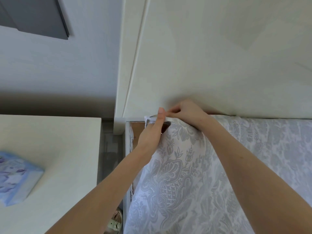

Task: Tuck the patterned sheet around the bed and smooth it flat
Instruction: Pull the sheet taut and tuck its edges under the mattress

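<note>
Sheet point(177, 174) w/ grey floral print, corner lifted, left hand point(152, 130) pinching its edge, right hand point(187, 112) prob. pinching too

You see a matt white cotton-like sheet with grey floral print point(185, 174), a smooth painted white headboard point(219, 65), and bare brown wood point(137, 128).

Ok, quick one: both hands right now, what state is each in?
Left hand: grips the corner of the patterned sheet, thumb on top.
Right hand: curled, pinching the same sheet's edge right beside it.
</note>
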Motion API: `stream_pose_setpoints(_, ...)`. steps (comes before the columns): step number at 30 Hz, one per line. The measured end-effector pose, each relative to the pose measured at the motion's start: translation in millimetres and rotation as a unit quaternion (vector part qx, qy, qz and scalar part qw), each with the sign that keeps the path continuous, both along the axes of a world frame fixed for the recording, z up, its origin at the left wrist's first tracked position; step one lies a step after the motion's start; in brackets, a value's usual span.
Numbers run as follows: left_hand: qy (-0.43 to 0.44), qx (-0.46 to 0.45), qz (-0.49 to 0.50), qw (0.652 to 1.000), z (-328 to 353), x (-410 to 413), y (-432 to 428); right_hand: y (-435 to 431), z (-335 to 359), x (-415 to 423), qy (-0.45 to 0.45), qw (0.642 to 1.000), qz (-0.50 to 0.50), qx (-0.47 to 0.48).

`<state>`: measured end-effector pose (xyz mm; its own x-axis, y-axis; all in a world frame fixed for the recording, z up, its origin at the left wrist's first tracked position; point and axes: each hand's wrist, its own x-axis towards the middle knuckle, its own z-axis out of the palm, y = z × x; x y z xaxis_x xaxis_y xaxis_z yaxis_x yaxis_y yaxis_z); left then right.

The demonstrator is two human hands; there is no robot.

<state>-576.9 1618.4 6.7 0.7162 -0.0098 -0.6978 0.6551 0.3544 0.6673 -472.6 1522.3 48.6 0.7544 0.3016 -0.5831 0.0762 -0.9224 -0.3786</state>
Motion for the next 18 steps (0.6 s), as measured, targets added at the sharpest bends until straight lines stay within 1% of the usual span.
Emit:
stream_pose_setpoints(1,0.0,0.016,-0.005,1.0,0,0,-1,-2,3,0,0.03,0.999,-0.033,0.029)
stream_pose_setpoints(3,0.01,0.052,-0.014,0.999,6,4,0,-4,8,0,0.102,0.984,-0.127,0.076)
stream_pose_setpoints(4,0.018,0.073,-0.015,0.997,10,6,0,-5,10,0,0.126,0.976,-0.151,0.091)
stream_pose_setpoints(5,0.024,0.094,-0.01,0.995,10,9,0,-8,9,-1,0.132,0.975,-0.15,0.097)
stream_pose_setpoints(6,0.029,0.113,-0.006,0.993,6,12,0,-9,8,-4,0.122,0.977,-0.144,0.103)
stream_pose_setpoints(7,0.03,0.127,-0.004,0.991,3,14,-1,-12,6,-8,0.093,0.981,-0.132,0.108)
stream_pose_setpoints(9,0.039,0.12,0.009,0.992,-2,15,0,-19,5,-17,-0.01,0.984,-0.11,0.137)
stream_pose_setpoints(10,0.05,0.107,0.013,0.993,-6,16,0,-20,8,-23,-0.058,0.98,-0.1,0.164)
stream_pose_setpoints(11,0.056,0.091,0.012,0.994,-8,17,2,-21,13,-28,-0.081,0.973,-0.087,0.198)
stream_pose_setpoints(12,0.059,0.072,0.011,0.996,-10,17,3,-19,17,-32,-0.077,0.967,-0.073,0.231)
stream_pose_setpoints(13,0.059,0.054,0.011,0.997,-11,18,5,-17,19,-36,-0.057,0.966,-0.056,0.245)
stream_pose_setpoints(14,0.063,0.037,0.014,0.997,-12,19,5,-13,20,-38,-0.032,0.972,-0.036,0.232)
stream_pose_setpoints(16,0.075,0.018,0.017,0.997,-18,19,7,-9,18,-38,0.004,0.99,0.009,0.144)
stream_pose_setpoints(18,0.087,0.006,0.031,0.996,-21,19,9,-5,16,-36,0.017,0.996,0.04,0.073)
